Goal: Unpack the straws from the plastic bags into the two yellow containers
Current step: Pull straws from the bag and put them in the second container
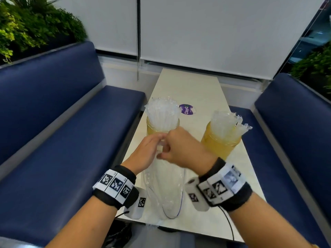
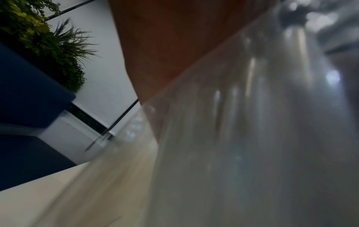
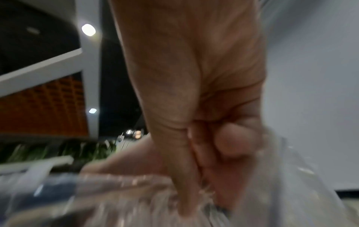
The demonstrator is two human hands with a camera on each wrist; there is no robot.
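Two yellow containers stand on the table, the left one (image 1: 150,127) and the right one (image 1: 221,143), each stuffed with clear wrapped straws (image 1: 162,114) (image 1: 224,125). A clear plastic bag (image 1: 164,190) hangs from my two hands down to the near table edge; I cannot tell whether straws remain inside. My left hand (image 1: 152,146) and my right hand (image 1: 176,146) meet in front of the left container, each pinching the bag's top. In the right wrist view the right hand (image 3: 204,153) has its fingers curled into the crinkled bag (image 3: 136,199). The left wrist view shows only blurred bag film (image 2: 252,138).
The narrow cream table (image 1: 188,90) runs away from me between two blue benches, one at the left (image 1: 62,140) and one at the right (image 1: 293,140). A purple sticker (image 1: 187,109) lies behind the left container. Window blinds (image 1: 206,33) close off the far end, with plants (image 1: 32,24) beside them.
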